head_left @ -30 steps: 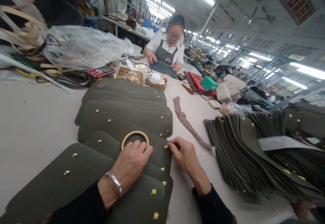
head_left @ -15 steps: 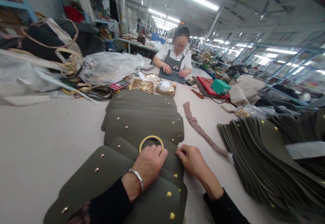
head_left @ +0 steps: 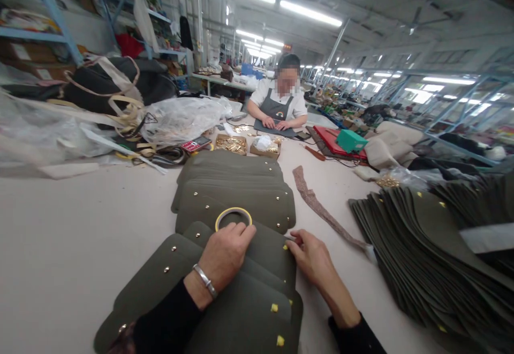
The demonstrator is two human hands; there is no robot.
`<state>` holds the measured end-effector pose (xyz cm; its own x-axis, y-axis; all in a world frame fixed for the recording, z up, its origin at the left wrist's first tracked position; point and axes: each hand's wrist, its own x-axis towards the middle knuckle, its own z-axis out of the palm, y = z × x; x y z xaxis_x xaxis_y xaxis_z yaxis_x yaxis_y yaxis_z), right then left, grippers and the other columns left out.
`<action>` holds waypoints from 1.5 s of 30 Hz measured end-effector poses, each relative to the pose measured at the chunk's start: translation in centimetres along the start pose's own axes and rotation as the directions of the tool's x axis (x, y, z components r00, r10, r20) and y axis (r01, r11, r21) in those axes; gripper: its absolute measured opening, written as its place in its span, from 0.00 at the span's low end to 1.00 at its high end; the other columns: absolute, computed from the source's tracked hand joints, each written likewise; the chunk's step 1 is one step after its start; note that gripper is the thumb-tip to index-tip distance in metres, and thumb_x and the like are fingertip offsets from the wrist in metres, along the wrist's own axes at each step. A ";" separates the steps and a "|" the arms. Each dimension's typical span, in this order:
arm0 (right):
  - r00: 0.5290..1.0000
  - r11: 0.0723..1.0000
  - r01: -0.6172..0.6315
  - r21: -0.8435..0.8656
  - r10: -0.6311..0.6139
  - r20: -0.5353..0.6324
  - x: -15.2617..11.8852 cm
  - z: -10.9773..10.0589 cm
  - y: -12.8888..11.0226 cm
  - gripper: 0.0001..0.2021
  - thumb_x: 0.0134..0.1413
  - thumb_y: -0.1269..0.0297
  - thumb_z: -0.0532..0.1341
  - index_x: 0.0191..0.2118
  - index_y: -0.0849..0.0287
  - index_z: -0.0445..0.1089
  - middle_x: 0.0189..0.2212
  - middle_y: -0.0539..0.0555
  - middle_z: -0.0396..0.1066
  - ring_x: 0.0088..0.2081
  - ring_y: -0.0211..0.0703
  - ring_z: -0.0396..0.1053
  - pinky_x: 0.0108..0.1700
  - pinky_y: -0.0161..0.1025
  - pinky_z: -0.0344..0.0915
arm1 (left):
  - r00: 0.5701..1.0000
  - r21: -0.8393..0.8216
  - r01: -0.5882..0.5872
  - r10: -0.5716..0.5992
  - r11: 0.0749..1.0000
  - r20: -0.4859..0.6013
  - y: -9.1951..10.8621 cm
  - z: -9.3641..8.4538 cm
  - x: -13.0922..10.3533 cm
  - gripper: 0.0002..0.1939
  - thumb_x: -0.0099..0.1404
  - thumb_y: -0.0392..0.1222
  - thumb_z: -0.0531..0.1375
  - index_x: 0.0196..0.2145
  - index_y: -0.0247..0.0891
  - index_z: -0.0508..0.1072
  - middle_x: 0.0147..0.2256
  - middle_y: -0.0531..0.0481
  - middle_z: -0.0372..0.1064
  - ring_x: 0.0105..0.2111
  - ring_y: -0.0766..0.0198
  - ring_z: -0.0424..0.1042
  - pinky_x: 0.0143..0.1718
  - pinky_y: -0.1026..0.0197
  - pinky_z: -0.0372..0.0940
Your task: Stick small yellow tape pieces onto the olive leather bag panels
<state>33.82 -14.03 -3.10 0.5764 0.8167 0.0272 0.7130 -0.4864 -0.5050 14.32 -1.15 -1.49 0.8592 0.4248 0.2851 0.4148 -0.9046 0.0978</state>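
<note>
My left hand is closed around the near edge of a roll of yellow tape, just above a spread of overlapping dark green panels. Beside it, my right hand pinches at the right edge of one panel, thumb and forefinger close to a small yellow tape piece. Whatever lies between those fingertips is too small to make out. More yellow tape pieces stick to the nearer panels. Small gold metal studs show along the panels' left and far right edges.
A fanned stack of dark green panels lies at the right. A brown strip runs toward it. Boxes of gold metal parts, a calculator and plastic bags lie farther back. Across the table sits a co-worker handling a dark panel.
The yellow tape piece by my right fingertips now shows on the panel's edge. My left hand has shifted slightly left with the tape roll. The camera view has tilted up a little.
</note>
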 end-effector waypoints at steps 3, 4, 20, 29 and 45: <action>1.000 0.998 -0.013 0.057 0.013 0.006 0.1 -0.2 -0.4 0.14 0.55 0.63 0.58 0.45 0.61 0.73 0.35 0.56 0.76 0.37 0.46 0.73 0.42 0.40 0.65 | 0.999 0.012 -0.011 0.012 1.000 -0.033 -0.1 0.9 0.0 0.10 0.67 0.31 0.51 0.41 0.38 0.69 0.33 0.49 0.68 0.34 0.60 0.66 0.34 0.60 0.63; 1.000 0.997 -0.016 0.077 0.016 0.002 0.2 -0.3 -0.4 0.14 0.55 0.63 0.58 0.45 0.61 0.73 0.35 0.56 0.76 0.37 0.46 0.73 0.42 0.40 0.65 | 0.999 0.018 -0.029 0.029 0.999 -0.035 -0.1 1.3 0.1 0.09 0.67 0.31 0.51 0.40 0.38 0.69 0.33 0.49 0.68 0.33 0.60 0.66 0.33 0.59 0.63; 0.969 0.910 0.229 0.347 -0.180 -0.166 -0.8 -1.7 -1.9 0.07 0.56 0.68 0.59 0.39 0.59 0.74 0.33 0.53 0.75 0.33 0.41 0.71 0.37 0.37 0.66 | 0.932 -0.289 -0.200 0.090 0.936 -0.352 0.4 2.3 0.5 0.13 0.71 0.39 0.49 0.50 0.38 0.67 0.41 0.49 0.76 0.38 0.65 0.76 0.40 0.64 0.70; 0.762 0.742 0.647 0.178 -0.619 -0.189 -0.9 -1.4 -4.7 0.08 0.60 0.75 0.54 0.40 0.59 0.69 0.34 0.55 0.72 0.37 0.42 0.68 0.42 0.39 0.66 | 0.924 -0.254 -0.210 0.107 0.944 -0.368 1.2 1.3 0.9 0.20 0.73 0.41 0.47 0.60 0.35 0.54 0.38 0.49 0.78 0.30 0.63 0.77 0.31 0.63 0.70; 0.746 0.775 0.626 0.091 -0.561 -0.359 -0.5 -0.3 -5.2 0.08 0.55 0.76 0.54 0.32 0.60 0.69 0.24 0.51 0.67 0.26 0.38 0.66 0.29 0.34 0.63 | 0.989 -0.222 -0.090 0.060 0.971 -0.136 1.7 -0.4 2.0 0.09 0.69 0.34 0.48 0.34 0.40 0.66 0.28 0.52 0.69 0.28 0.62 0.71 0.27 0.61 0.65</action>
<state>29.99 -12.03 -0.22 0.1736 0.7710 0.6127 0.8766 0.1627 -0.4530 16.66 -1.84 -0.40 0.8341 0.3608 0.4172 0.2592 -0.9241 0.2810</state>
